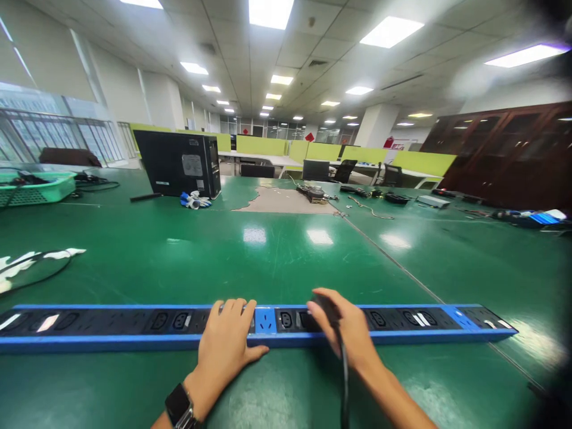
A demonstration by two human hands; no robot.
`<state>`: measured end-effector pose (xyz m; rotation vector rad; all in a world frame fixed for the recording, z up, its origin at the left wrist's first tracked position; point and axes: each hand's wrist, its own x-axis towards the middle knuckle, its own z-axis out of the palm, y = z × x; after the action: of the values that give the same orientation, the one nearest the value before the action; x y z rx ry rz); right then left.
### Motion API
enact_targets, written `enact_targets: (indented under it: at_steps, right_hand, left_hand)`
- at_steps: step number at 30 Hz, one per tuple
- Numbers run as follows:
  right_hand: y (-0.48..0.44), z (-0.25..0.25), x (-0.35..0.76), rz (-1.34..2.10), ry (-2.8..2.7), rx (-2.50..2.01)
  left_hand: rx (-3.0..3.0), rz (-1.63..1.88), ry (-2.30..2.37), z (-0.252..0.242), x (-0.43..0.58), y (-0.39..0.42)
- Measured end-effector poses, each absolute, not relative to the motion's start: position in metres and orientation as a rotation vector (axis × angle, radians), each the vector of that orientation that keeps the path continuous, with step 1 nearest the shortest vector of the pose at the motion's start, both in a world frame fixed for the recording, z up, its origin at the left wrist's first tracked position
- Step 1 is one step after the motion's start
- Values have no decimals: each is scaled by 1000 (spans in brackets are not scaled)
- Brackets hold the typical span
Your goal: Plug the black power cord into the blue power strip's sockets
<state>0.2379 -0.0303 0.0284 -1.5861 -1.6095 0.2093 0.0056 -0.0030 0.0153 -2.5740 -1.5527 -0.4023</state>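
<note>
A long blue and black power strip [111, 325] with several sockets lies across the green table near me. My left hand [227, 342] rests flat on top of it, fingers stretched over its far edge, a watch on the wrist. My right hand [346, 330] is closed around a black plug [325, 307] that sits at a socket right of the strip's blue middle section. The plug's black cable [344, 381] runs down toward me along my right forearm.
A black computer case [179, 162] stands at the back left, with a green basket [38, 187] further left. Cables and white pieces [31, 262] lie at the left edge. Small devices and cables [315, 193] are scattered at the back right.
</note>
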Motion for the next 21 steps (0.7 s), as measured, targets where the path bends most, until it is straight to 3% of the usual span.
enact_targets:
  at_steps: [5,14,17,21]
  right_hand:
    - [-45,21,285,102,-1854,-1598]
    - [-40,26,273,67,-2121,-1596]
    - [-42,42,284,286,-2196,-1615]
    - [-29,76,301,953,-2185,-1568]
  left_hand:
    - [-2580,-400,-1553,16,5,-2]
    - [-2556,-426,-1514,15,4,-3]
    - [-2557,-454,-1494,14,4,-3]
    - [-2563,-474,-1493,15,4,-4]
